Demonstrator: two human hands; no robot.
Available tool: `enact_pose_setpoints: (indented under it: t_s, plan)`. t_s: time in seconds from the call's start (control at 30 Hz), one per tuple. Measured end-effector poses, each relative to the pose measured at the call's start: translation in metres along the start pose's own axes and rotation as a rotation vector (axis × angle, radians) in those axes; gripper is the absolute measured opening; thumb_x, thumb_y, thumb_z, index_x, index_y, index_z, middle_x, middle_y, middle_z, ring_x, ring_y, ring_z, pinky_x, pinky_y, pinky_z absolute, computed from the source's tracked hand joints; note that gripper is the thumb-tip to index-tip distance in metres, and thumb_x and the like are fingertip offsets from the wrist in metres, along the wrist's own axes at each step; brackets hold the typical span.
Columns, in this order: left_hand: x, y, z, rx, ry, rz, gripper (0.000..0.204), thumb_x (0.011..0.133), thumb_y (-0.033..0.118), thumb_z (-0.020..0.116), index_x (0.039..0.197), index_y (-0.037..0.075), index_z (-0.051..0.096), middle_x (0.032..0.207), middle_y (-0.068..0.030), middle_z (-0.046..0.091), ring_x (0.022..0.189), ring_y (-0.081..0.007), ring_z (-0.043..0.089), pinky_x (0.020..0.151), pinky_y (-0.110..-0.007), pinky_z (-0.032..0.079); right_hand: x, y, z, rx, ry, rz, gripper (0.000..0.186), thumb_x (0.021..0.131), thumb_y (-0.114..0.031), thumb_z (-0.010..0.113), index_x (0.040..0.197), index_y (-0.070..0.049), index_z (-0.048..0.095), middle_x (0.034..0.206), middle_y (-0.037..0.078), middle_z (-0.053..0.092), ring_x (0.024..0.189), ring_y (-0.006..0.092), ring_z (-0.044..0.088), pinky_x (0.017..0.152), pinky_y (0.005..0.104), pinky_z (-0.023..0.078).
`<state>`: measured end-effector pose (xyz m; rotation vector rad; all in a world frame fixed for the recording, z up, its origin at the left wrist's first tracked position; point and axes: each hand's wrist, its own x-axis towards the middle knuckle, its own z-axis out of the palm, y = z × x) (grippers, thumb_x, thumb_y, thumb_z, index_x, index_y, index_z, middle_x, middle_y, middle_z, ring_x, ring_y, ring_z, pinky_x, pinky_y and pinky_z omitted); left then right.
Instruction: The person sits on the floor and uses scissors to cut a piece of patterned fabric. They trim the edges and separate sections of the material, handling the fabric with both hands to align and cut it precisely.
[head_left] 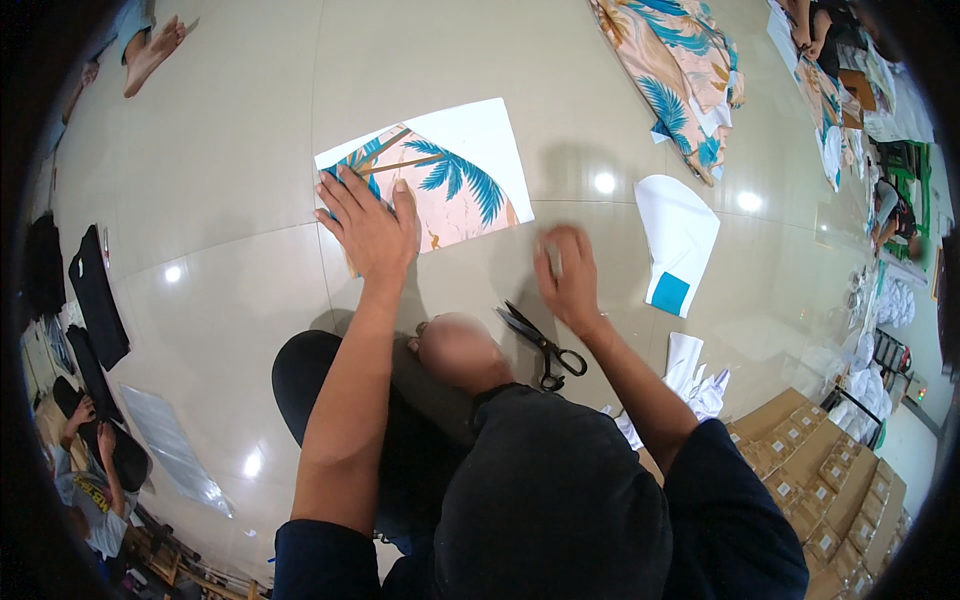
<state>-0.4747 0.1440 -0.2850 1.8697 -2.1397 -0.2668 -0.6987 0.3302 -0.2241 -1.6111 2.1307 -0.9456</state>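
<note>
My left hand [368,228] lies flat with spread fingers on a piece of printed fabric [460,205], pink with blue palm leaves and brown stems. The fabric rests on a white sheet [495,125], whose far and right parts show around it. To the right of the sheet, my right hand [568,275] hovers above the floor with its fingers curled. Anything inside those fingers is hidden. Black-handled scissors [545,350] lie just below that hand, blades pointing up and left.
A white curved piece with a blue square [680,240] lies to the right. Beyond it are more printed fabric [680,75] and white cloth [690,370]. Brown boxes [820,490] fill the lower right. A clear plastic sheet [175,445] and dark cloth [98,295] lie left. Other people sit around the edges.
</note>
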Motion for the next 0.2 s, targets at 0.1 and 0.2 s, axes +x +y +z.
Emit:
enact_pose_setpoints:
  t_s: [0.1, 0.2]
  plan:
    - [0.007, -0.005, 0.006, 0.020, 0.014, 0.030, 0.095, 0.111, 0.057, 0.046, 0.171, -0.013, 0.021, 0.178, -0.0400, 0.017, 0.168, -0.0534, 0.013, 0.134, -0.069, 0.006, -0.100, 0.005, -0.025, -0.044, -0.209, 0.082, 0.022, 0.093, -0.004, 0.079, 0.111, -0.001, 0.066, 0.113, 0.022, 0.066, 0.110, 0.0448, 0.066, 0.095, 0.0515, 0.055]
    - [0.021, -0.015, 0.014, 0.003, 0.035, 0.076, 0.097, 0.111, 0.060, 0.047, 0.171, -0.013, 0.022, 0.178, -0.0386, 0.018, 0.168, -0.0528, 0.014, 0.133, -0.071, 0.006, -0.163, 0.007, -0.049, -0.006, -0.357, 0.125, 0.026, 0.091, -0.011, 0.084, 0.112, -0.009, 0.069, 0.119, 0.019, 0.069, 0.126, 0.0402, 0.068, 0.113, 0.0547, 0.053]
